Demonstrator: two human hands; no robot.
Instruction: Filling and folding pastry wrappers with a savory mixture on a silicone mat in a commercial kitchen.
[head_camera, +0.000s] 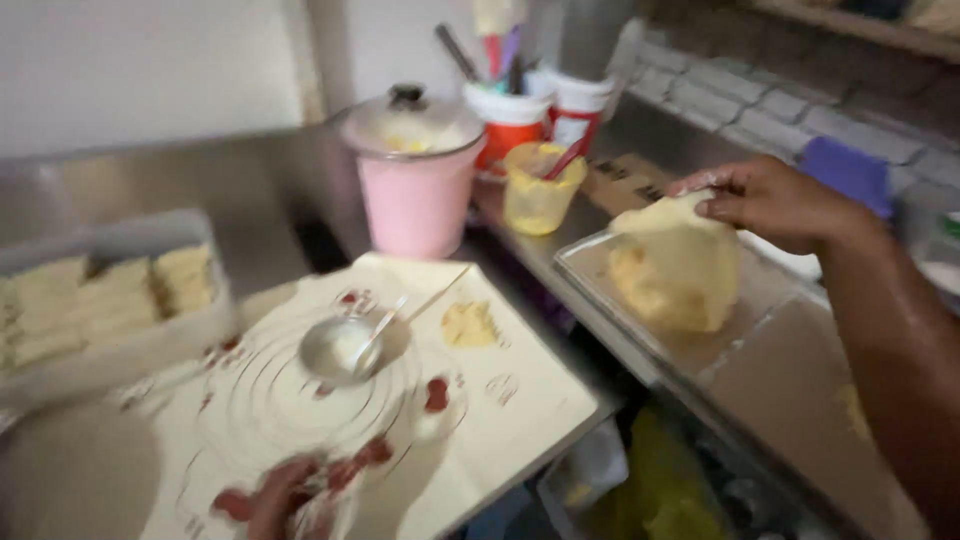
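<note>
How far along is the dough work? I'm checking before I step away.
Done: small dough piece lies on the pastry mat, beside a ladle. In hand: right hand lays a thin dough sheet on the metal tray; left hand rests on the mat. Left: that piece isn't stretched yet.

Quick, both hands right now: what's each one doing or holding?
Left hand: rests on the baking mat at the bottom edge; too blurred to tell open or closed.
Right hand: closed on the thin dough sheet, lifting it over the metal tray.
</note>
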